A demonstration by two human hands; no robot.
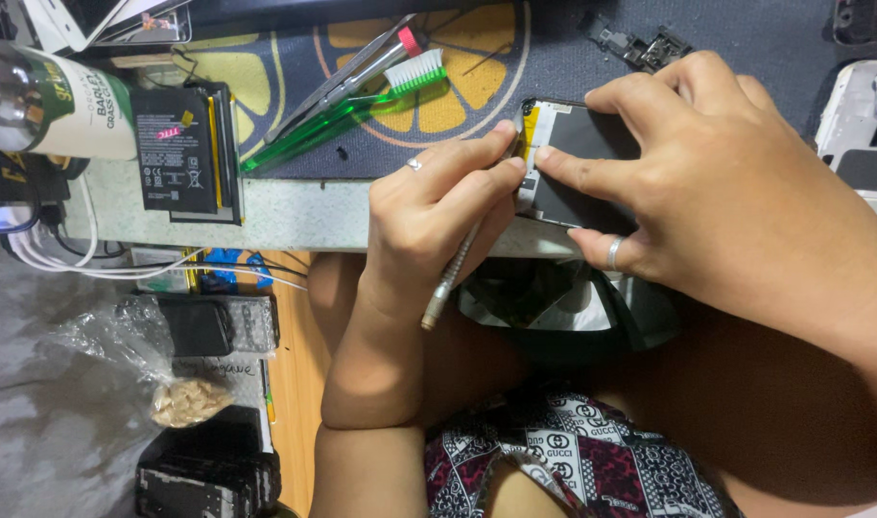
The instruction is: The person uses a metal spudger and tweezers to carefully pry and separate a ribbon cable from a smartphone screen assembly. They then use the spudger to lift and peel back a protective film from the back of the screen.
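Left hand (429, 216): grip pinches a slim metal tool (453, 278), tip at the phone's edge.
Right hand (717, 182): fingers spread, pressing the opened phone (578, 139) flat at the worktop (295, 216) edge.
Risk: the tip may slip and gouge the phone, which could slide off.
Materials: glossy dark panel, speckled stone-like worktop, green bristled brush (362, 101).
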